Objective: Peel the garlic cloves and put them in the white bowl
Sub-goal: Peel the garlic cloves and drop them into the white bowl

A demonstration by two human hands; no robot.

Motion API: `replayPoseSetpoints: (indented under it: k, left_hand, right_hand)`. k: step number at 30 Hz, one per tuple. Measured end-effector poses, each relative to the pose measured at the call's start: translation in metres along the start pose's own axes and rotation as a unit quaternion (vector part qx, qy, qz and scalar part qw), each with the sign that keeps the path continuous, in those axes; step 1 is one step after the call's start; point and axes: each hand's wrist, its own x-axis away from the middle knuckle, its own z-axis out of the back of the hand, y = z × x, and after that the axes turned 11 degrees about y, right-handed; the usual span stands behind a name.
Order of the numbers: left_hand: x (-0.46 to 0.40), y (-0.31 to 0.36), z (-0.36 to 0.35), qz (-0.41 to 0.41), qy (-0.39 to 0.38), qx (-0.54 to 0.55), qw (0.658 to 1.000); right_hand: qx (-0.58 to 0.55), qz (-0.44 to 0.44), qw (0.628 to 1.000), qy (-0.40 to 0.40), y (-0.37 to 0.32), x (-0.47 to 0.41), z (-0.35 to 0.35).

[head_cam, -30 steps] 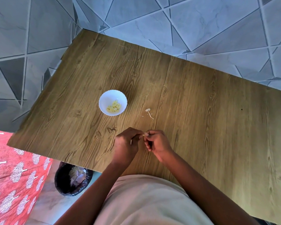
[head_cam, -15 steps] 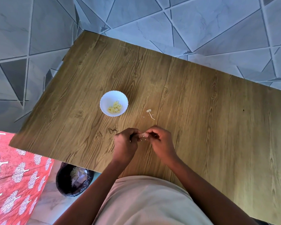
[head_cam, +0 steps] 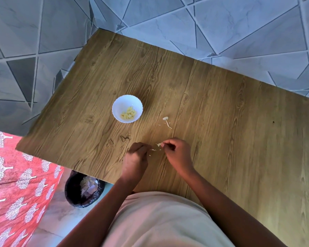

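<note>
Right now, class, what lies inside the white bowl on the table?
Inside the white bowl lies a small heap of pale yellow peeled garlic cloves, gathered toward the near side. The rest of the inside shows bare white. Whatever lies beneath the heap is covered.

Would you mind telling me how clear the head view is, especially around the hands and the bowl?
Head view: soft, even daylight with no glare on the wooden table; wide-angle bending curves the table edges; the white bowl and its peeled garlic cloves are sharp; the left hand and right hand are slightly soft; whether they hold a clove is too small to tell.
</note>
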Motion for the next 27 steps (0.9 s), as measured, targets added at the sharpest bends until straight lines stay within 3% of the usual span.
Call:
replayPoseSetpoints:
  k: [9,17,23,27]
  left_hand:
    - [0.008,-0.005,0.015,-0.013,0.01,0.003,1.0]
    - [0.024,-0.032,0.038,0.018,0.061,-0.033,0.997]
    - [0.031,-0.046,0.033,-0.013,0.066,-0.052,0.996]
    - [0.033,-0.046,0.03,-0.001,0.079,-0.058,0.995]
  right_hand:
    - [-0.011,0.108,0.994,-0.023,-0.018,-0.013,-0.016]
    - [0.007,0.157,0.981,-0.117,-0.036,-0.036,-0.057]
    - [0.094,0.209,0.971,-0.066,-0.015,-0.042,-0.042]
    - [0.106,0.206,0.969,-0.081,-0.005,-0.038,-0.033]
